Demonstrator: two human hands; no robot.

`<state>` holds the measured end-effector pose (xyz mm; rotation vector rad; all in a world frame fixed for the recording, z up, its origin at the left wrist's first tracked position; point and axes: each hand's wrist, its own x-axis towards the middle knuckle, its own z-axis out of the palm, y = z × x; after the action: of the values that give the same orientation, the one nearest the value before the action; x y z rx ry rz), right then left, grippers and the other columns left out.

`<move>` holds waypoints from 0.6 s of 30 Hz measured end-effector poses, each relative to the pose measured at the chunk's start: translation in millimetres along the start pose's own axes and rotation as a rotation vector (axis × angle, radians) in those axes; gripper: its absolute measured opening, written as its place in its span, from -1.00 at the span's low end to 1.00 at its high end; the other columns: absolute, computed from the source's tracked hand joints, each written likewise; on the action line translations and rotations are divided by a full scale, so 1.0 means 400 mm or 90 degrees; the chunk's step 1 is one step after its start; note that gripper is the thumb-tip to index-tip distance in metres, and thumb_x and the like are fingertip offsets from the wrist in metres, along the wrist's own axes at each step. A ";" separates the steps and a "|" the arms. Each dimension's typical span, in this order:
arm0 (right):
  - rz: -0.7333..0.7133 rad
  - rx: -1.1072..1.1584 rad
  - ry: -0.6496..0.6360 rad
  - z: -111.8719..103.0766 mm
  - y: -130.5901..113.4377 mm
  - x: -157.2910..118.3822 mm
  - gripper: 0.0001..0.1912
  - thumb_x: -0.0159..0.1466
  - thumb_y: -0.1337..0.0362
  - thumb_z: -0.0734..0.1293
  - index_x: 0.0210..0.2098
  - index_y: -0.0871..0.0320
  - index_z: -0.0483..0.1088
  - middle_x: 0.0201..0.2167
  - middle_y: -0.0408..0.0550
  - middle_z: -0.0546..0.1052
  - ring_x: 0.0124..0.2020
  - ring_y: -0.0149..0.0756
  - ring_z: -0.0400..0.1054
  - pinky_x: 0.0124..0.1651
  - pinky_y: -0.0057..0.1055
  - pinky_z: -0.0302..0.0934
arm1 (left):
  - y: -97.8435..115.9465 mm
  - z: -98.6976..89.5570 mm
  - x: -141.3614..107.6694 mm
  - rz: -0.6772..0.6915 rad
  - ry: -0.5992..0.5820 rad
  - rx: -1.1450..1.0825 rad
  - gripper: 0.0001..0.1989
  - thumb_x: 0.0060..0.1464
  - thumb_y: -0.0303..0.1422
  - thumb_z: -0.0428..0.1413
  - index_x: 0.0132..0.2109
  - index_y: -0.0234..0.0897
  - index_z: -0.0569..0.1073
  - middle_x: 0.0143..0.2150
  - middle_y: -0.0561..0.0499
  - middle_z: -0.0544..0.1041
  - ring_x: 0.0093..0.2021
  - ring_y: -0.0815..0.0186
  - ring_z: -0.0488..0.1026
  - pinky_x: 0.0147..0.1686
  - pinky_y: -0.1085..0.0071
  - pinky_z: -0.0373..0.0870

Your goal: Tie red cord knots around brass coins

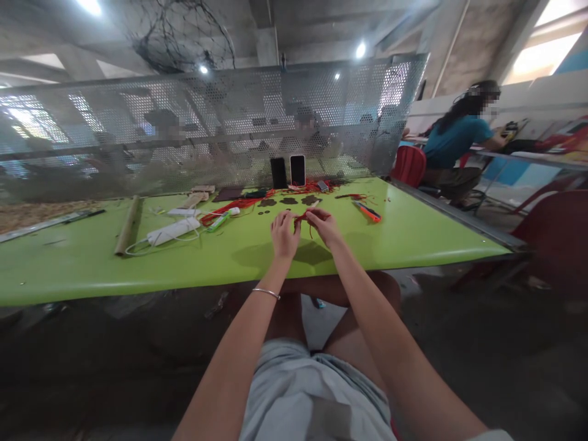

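Observation:
Above the green table, my left hand [285,235] and my right hand [325,226] are close together, fingers closed on a thin red cord [301,217]. A loose end of the cord hangs down between them. Several dark flat pieces [288,201] and small dark discs lie on the table just beyond my hands. Behind these, a bundle of red cords [239,203] spreads to the left, and more red cord lies near two upright phones [297,170]. The exact shape of the cord at my fingertips is too small to make out.
An orange cutter [368,212] lies to the right. On the left are a green-handled tool [218,222], a white power strip [173,231] with a cable and a tube [127,226]. A perforated metal screen [220,128] closes the back. A person in teal [459,141] sits far right.

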<state>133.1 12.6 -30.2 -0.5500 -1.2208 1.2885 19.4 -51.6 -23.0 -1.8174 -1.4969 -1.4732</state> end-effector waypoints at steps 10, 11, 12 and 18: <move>0.022 -0.002 0.004 0.002 -0.003 -0.004 -0.71 -0.08 0.13 0.45 -0.37 0.11 0.47 -0.39 -0.09 0.54 -0.32 -0.36 0.44 -0.19 -0.42 0.29 | 0.006 -0.006 0.000 0.006 -0.011 0.001 -0.80 0.07 -0.49 0.04 -0.14 -0.19 0.39 -0.16 -0.07 0.43 -0.08 0.17 0.34 -0.12 0.28 0.20; 0.023 0.001 0.004 0.003 -0.004 -0.006 -0.71 -0.09 0.13 0.45 -0.38 0.11 0.47 -0.39 -0.10 0.54 -0.31 -0.36 0.44 -0.19 -0.42 0.29 | 0.006 -0.006 -0.001 0.008 -0.015 0.001 -0.79 0.07 -0.50 0.04 -0.13 -0.18 0.39 -0.16 -0.07 0.43 -0.08 0.17 0.34 -0.12 0.28 0.20; 0.025 0.004 0.004 0.003 -0.005 -0.007 -0.71 -0.09 0.13 0.46 -0.39 0.11 0.47 -0.38 -0.10 0.54 -0.31 -0.36 0.44 -0.19 -0.42 0.29 | 0.005 -0.006 -0.001 0.010 -0.018 0.001 -0.79 0.07 -0.50 0.03 -0.13 -0.18 0.39 -0.15 -0.07 0.42 -0.08 0.18 0.34 -0.12 0.28 0.20; 0.035 0.014 0.007 0.003 -0.008 -0.007 -0.68 -0.07 0.07 0.43 -0.39 0.13 0.48 -0.39 -0.08 0.55 -0.30 -0.32 0.45 -0.20 -0.40 0.30 | 0.001 -0.003 -0.001 0.007 -0.019 -0.003 -0.81 0.09 -0.50 0.01 -0.15 -0.21 0.40 -0.17 -0.08 0.42 -0.10 0.19 0.34 -0.12 0.28 0.21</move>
<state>133.9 8.9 -27.8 -0.5774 -1.1882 1.3430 19.2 -53.1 -22.5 -1.8558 -1.4959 -1.4505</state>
